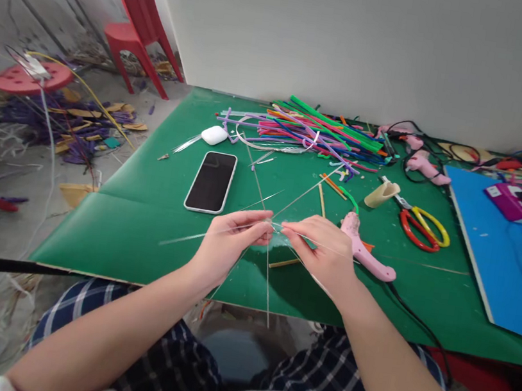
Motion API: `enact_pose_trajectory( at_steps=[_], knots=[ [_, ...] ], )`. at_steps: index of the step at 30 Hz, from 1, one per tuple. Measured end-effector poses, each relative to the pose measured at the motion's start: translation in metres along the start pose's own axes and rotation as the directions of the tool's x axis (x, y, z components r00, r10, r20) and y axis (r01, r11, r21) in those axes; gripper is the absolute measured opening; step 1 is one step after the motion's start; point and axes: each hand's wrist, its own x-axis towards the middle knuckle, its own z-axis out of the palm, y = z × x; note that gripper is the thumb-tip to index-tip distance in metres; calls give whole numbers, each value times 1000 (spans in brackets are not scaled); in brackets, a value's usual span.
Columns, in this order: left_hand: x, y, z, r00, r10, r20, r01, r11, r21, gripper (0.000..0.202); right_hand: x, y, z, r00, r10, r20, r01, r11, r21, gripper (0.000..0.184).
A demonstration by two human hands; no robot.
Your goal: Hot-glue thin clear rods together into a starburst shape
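Note:
Several thin, pale strips point(267, 290), stiff and half see-through, cross between my hands and fan out like spokes. Near the crossing, my left hand point(235, 237) pinches them between thumb and fingers. Close on the other side, my right hand point(324, 246) has thumb and forefinger pressed together on a strip at the same spot. Whether the strips are plastic or wire I cannot tell. Just right of my right hand lies a pink glue gun point(364, 252) with a black cord. A phone point(211, 182) lies beyond my left hand.
Colourful pipe cleaners point(309, 131) are heaped at the back of the green table point(132, 216). Scissors point(424, 228), a beige tube point(381, 194) and a blue board point(500, 255) lie to the right. A white earphone case point(214, 135) sits behind the phone. A red chair point(137, 23) stands at left.

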Motion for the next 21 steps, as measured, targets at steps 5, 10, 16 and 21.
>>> enact_pose_trajectory(
  at_steps=[5, 10, 16, 21],
  knots=[
    [0, 1, 1, 1000, 17, -14, -17, 1000, 18, 24, 1, -1, 0, 1000, -13, 7, 13, 1000, -3, 10],
    [0, 1, 1, 1000, 7, -9, -7, 1000, 0, 18, 1, -2, 1, 999, -45, 6, 45, 999, 0, 8],
    [0, 1, 1, 1000, 18, -11, -18, 1000, 11, 14, 2, -3, 1, 998, -60, 3, 60, 998, 8, 7],
    [-1, -1, 0, 999, 35, 7, -35, 999, -5, 18, 1, -2, 1, 998, -56, -2, 56, 998, -4, 7]
  ],
)
